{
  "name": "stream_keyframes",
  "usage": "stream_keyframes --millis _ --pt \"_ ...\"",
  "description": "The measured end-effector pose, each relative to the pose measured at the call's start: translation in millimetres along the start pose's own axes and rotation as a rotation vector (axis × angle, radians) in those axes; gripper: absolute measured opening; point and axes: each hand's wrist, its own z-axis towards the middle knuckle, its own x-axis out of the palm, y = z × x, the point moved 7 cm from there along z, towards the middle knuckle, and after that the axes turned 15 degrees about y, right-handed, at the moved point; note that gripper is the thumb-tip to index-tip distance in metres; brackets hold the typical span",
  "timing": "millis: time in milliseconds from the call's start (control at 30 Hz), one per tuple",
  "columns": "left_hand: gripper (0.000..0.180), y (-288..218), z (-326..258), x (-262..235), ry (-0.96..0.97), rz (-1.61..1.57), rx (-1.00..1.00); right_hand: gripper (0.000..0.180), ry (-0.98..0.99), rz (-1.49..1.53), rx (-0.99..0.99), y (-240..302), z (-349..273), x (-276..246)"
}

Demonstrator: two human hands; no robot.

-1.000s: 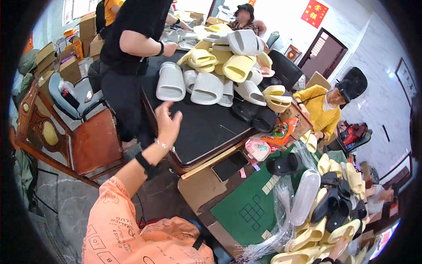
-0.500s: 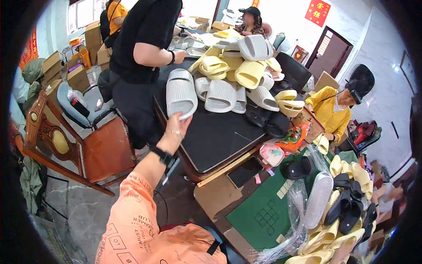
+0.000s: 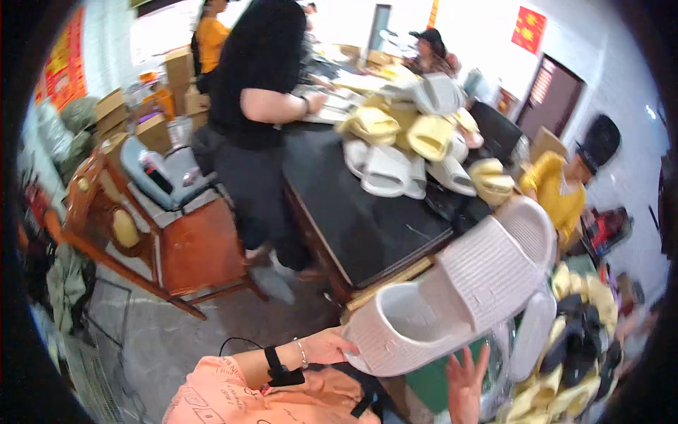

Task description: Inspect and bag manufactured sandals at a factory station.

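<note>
A pair of light grey ribbed slide slippers (image 3: pixel 487 275), one tucked against the other, hangs tilted in front of me. My left hand (image 3: pixel 330 345), wearing a dark band and a bracelet, grips the lower left end. Below the pair, my right hand (image 3: pixel 466 385) has its fingers spread, holding nothing; its fingertips come close to the slippers' underside, and whether they touch I cannot tell. Beyond, grey and yellow slippers (image 3: pixel 429 137) lie heaped on the black tabletop (image 3: pixel 339 205).
At the lower right, yellow and black slippers (image 3: pixel 565 339) are piled beside a green mat (image 3: pixel 427 385). A wooden chair (image 3: pixel 201 244) stands left. One person in black (image 3: pixel 258 78) works at the table; another in yellow (image 3: pixel 551 180) sits at the right.
My left hand has brought the grey slippers from the table's edge toward me and to the right. My right hand has come into view below them. The view has shifted.
</note>
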Motion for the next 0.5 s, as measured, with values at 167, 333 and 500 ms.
stream_keyframes --millis 167,333,500 --pt "0.054 66 43 28 0.133 0.041 -0.467 0.087 -0.356 0.183 -0.030 -16 -57 -7" --pt "0.037 73 78 23 -0.018 0.373 -0.412 0.084 -0.777 0.144 -0.325 13 -116 -24" --pt "0.042 -54 144 22 -0.073 1.034 -0.293 0.081 -0.730 0.101 -0.580 89 -138 -67"
